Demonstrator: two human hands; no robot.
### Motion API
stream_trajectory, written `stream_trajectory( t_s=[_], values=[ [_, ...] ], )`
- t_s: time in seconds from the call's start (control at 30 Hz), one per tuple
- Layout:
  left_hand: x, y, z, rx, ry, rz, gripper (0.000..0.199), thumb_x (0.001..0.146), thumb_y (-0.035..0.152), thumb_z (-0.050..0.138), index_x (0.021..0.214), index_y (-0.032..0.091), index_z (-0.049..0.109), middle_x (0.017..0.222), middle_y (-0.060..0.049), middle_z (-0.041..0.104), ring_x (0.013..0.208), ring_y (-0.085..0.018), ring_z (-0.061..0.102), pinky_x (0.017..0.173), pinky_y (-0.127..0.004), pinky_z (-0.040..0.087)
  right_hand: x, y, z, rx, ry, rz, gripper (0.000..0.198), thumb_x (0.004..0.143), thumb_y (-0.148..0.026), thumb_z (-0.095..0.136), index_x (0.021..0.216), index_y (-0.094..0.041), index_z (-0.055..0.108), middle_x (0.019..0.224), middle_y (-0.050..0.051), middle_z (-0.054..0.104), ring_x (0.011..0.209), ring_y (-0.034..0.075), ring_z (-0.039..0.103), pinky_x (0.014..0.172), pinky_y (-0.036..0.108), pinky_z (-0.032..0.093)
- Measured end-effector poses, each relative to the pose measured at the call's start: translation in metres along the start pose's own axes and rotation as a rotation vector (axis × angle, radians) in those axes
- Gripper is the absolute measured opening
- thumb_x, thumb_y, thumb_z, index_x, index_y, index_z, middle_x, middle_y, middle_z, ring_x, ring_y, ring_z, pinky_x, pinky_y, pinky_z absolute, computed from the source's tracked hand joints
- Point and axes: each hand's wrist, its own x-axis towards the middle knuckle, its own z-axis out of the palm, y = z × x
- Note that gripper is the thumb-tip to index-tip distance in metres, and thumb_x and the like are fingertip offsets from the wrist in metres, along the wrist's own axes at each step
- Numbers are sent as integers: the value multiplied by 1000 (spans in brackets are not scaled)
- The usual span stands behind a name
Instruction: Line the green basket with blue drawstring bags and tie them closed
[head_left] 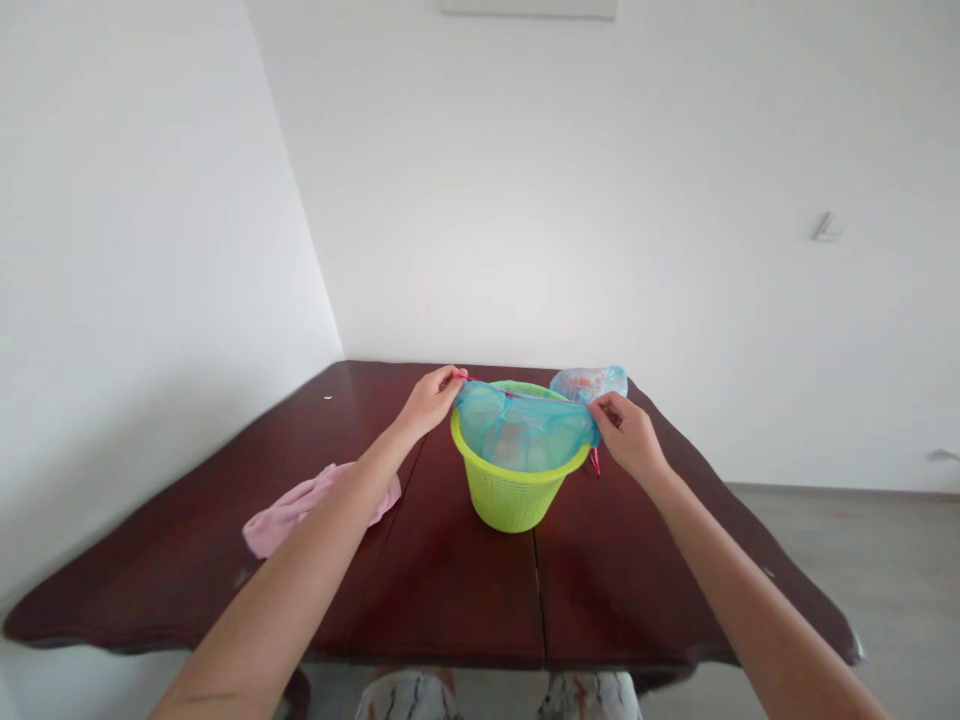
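Observation:
A translucent blue drawstring garbage bag [517, 430] hangs inside a lime-green plastic waste basket [514, 500], its pink-edged mouth stretched across the opening. My left hand [435, 397] pinches the left end of that edge, just above the basket's rim. At the right end, my right hand [626, 430] grips the bag's other corner, beside the rim. A red drawstring loop [595, 461] dangles below my right fingers. The basket stands upright on the table, and the bag's lower part is hidden inside it.
The dark red-brown wooden table [450, 600] has seams running across its top. A pink cloth [315, 505] lies crumpled on the left. Behind the basket, at the right, rests a blue plastic package [589, 382] with orange print. White walls stand behind and left.

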Motion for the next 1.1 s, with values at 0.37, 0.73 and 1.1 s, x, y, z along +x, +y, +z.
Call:
stream_trajectory(
  t_s=[0.37, 0.73, 1.1],
  values=[
    [62, 42, 3, -290, 97, 79, 71, 79, 83, 94, 104, 23, 66, 124, -15, 83, 114, -29, 79, 103, -45, 65, 71, -44, 3, 149, 59, -11, 47, 97, -63, 78, 126, -27, 79, 142, 18, 87, 134, 38, 84, 114, 60, 69],
    [70, 116, -26, -215, 164, 27, 81, 74, 92, 99, 76, 26, 52, 73, 2, 59, 75, -18, 67, 85, -40, 67, 68, -120, -16, 612, -5, -119, 45, 97, -55, 93, 129, -27, 78, 162, 13, 78, 125, 26, 87, 105, 45, 71],
    [30, 144, -46, -645, -58, 46, 82, 86, 99, 87, 117, 23, 87, 148, -17, 84, 136, -34, 79, 105, -42, 67, 55, -123, -45, 460, 304, -252, 62, 98, -47, 90, 152, -32, 64, 183, 17, 59, 82, 18, 77, 57, 32, 59]
  ],
)
